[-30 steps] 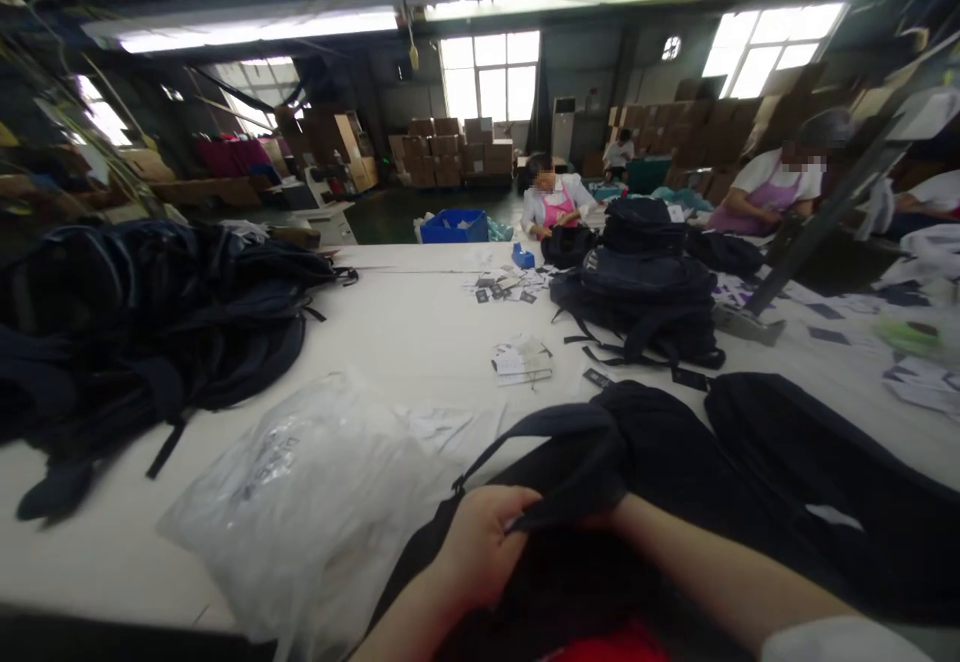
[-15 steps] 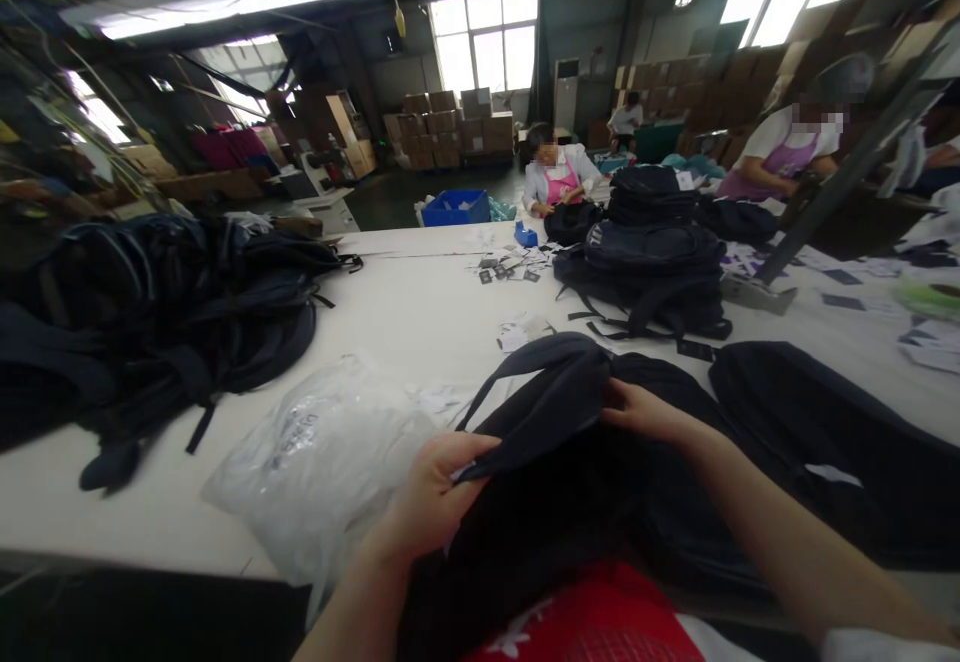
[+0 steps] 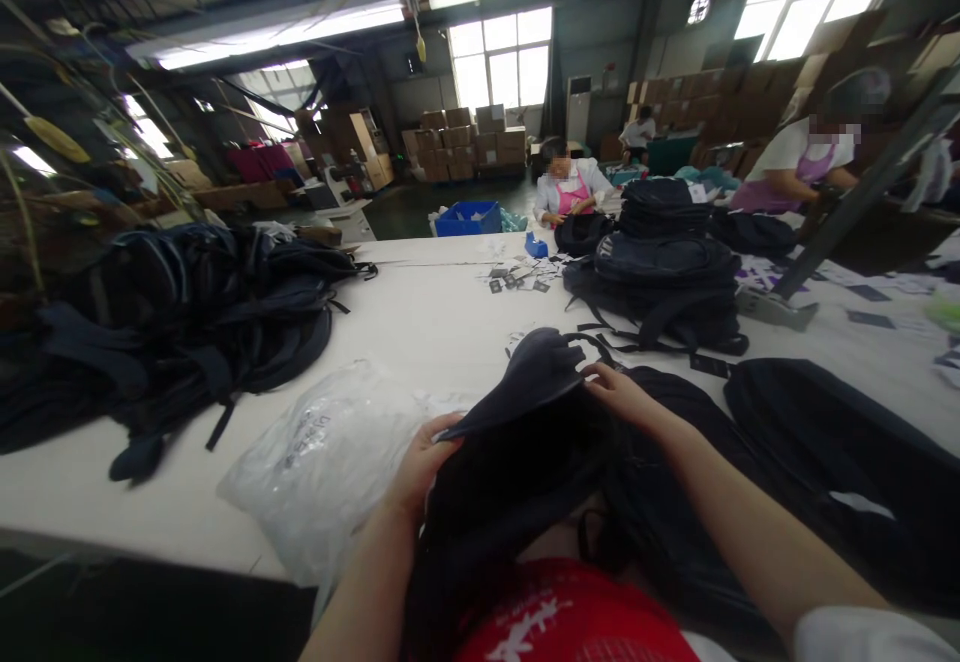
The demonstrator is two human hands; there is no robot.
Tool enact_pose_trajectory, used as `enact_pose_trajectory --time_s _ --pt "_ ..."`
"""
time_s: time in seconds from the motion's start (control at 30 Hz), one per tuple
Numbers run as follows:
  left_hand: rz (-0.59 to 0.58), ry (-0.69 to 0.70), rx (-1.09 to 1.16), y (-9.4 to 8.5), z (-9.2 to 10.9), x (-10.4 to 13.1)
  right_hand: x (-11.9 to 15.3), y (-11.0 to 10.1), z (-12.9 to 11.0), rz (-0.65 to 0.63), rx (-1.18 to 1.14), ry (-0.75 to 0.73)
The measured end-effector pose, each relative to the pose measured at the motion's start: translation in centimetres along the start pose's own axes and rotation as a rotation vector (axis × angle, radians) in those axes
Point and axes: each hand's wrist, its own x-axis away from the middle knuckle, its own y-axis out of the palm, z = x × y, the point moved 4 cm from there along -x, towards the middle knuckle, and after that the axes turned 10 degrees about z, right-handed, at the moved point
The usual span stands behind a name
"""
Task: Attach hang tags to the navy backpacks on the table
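A dark navy backpack (image 3: 517, 392) is held up in front of my red apron, its dark inside facing me. My left hand (image 3: 426, 457) pinches the left edge of its fabric between thumb and fingers. On the right, my right hand (image 3: 611, 392) grips the bag's upper edge near a thin loop; part of its fingers is behind the cloth. Beside my left arm lies a heap of clear plastic bags (image 3: 322, 452). Another dark backpack (image 3: 847, 472) lies flat to the right of my right forearm.
Piled dark backpacks (image 3: 187, 312) cover the table's left side; a second stack of backpacks (image 3: 660, 262) stands at centre right. Between lie scattered tags (image 3: 517, 277) and a blue tape dispenser (image 3: 535, 245). A slanted metal post (image 3: 862, 182) rises at right. Co-workers sit across the white table (image 3: 405, 312).
The held backpack's top has been spread and turned, so its opening shows more. My left hand has moved slightly left and up. The whole view has shifted a little.
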Motion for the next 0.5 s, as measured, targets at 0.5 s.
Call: enact_pose_trajectory --time_s 0.5 --pt "0.131 0.901 -1.159 4.6 10.3 7.1 5.6 4.8 -10.9 0.328 -0.164 -0.274"
